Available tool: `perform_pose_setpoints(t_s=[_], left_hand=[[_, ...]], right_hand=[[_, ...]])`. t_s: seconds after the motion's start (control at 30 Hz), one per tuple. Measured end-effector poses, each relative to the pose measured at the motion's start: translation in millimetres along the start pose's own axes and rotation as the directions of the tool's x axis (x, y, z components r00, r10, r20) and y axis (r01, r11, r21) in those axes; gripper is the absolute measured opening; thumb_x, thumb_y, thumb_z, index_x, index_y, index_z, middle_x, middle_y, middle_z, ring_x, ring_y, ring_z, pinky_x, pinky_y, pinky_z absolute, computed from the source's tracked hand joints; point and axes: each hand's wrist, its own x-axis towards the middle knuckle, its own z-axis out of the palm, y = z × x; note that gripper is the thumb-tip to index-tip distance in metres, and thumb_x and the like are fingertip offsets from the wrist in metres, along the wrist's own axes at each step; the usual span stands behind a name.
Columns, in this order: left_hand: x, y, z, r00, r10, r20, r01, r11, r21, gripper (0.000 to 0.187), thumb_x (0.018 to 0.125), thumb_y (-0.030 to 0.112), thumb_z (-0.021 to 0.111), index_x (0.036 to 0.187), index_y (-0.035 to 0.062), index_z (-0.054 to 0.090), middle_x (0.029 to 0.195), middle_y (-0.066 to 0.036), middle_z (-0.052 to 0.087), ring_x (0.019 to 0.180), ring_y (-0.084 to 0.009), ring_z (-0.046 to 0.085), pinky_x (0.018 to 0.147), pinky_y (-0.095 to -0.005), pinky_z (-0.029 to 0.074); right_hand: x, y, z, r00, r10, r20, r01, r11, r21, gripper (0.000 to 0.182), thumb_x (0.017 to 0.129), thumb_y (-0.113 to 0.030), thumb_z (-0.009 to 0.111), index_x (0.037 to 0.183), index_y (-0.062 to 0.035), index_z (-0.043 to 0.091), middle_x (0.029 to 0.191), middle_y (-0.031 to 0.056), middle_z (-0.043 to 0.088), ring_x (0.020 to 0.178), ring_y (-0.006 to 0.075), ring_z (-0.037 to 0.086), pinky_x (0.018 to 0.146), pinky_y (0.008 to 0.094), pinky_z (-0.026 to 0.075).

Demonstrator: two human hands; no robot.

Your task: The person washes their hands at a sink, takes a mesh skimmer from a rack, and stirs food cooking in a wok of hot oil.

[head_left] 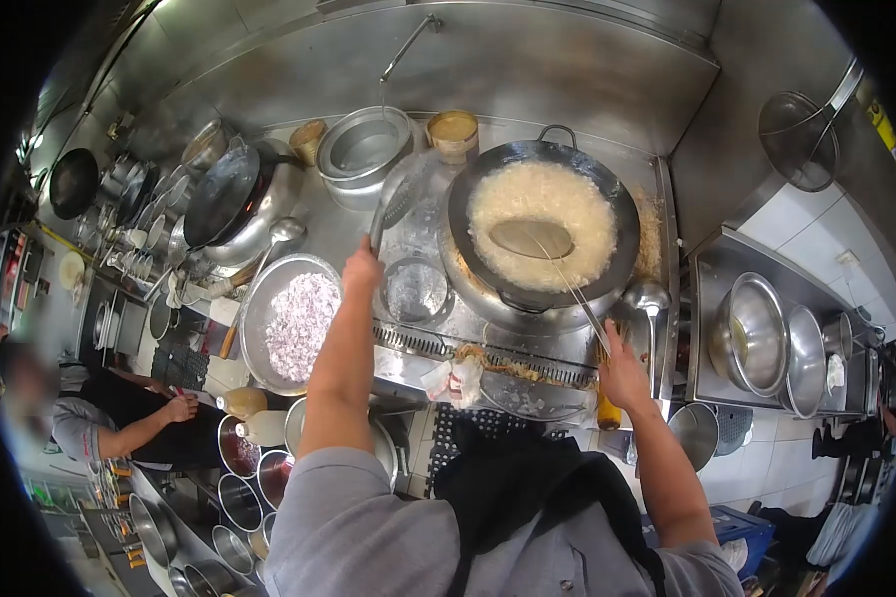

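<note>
My right hand is closed round the long handle of a fine mesh strainer. The strainer's head lies over the bubbling pale-yellow contents of a black wok. My left hand grips a perforated skimmer, its blurred head tilted up between a metal pot of liquid and the wok. Below and left of that hand is a metal bowl of chopped pinkish-white pieces. A ladle rests beside the wok, close to my right hand.
A second wok and another ladle are at left. Two small tubs stand along the back. Several metal bowls sit at right, below a hanging strainer. A co-worker stands at far left.
</note>
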Motion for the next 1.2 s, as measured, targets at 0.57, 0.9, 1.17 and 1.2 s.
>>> perform_pose_setpoints(t_s=[0.57,0.9,1.17,1.2], left_hand=[[-32.4,-1.3,-12.7,0.998,-0.056,0.020,0.055,0.998,0.026,0.066,0.091,0.018,0.048,0.149,0.0284,0.020,0.107,-0.023,0.065,0.101,-0.0386,0.062,0.086,-0.0476,0.049],[-49.9,-32.6,-6.4,0.991,0.042,-0.128,-0.091,0.909,-0.407,0.082,0.077,0.006,0.056,0.150,0.0210,0.023,0.103,-0.017,0.065,0.080,-0.0291,0.066,0.069,-0.0409,0.051],[-167.8,-38.3,12.7,0.927,0.083,0.365,0.354,0.125,-0.927,0.067,0.079,-0.002,0.051,0.140,0.0186,0.034,0.071,-0.003,0.047,0.049,-0.0120,0.045,0.041,-0.0252,0.039],[-179.3,-42.1,19.9,0.914,0.102,0.392,0.387,0.069,-0.920,0.061,0.080,-0.001,0.052,0.136,0.0186,0.036,0.071,-0.003,0.047,0.049,-0.0116,0.044,0.041,-0.0243,0.038]], right_hand=[[20.6,-33.1,-10.3,0.989,-0.094,-0.110,0.098,0.995,0.032,0.059,0.086,-0.003,0.038,0.144,-0.0101,0.033,0.113,0.0343,0.056,0.101,0.0475,0.057,0.089,0.0501,0.045],[23.8,19.7,-54.0,0.965,-0.077,-0.253,0.093,0.994,0.055,0.066,0.081,-0.001,0.043,0.145,-0.0070,0.027,0.077,0.0310,0.062,0.073,0.0483,0.060,0.073,0.0549,0.046],[50.6,42.2,-125.6,0.947,-0.005,-0.321,-0.033,0.993,-0.112,0.071,0.078,0.001,0.042,0.147,-0.0077,0.025,0.088,0.0329,0.062,0.084,0.0471,0.061,0.079,0.0544,0.045],[52.3,42.3,-132.0,0.947,0.016,-0.321,-0.063,0.989,-0.136,0.072,0.078,0.001,0.042,0.147,-0.0078,0.024,0.089,0.0330,0.062,0.086,0.0470,0.061,0.080,0.0539,0.045]])
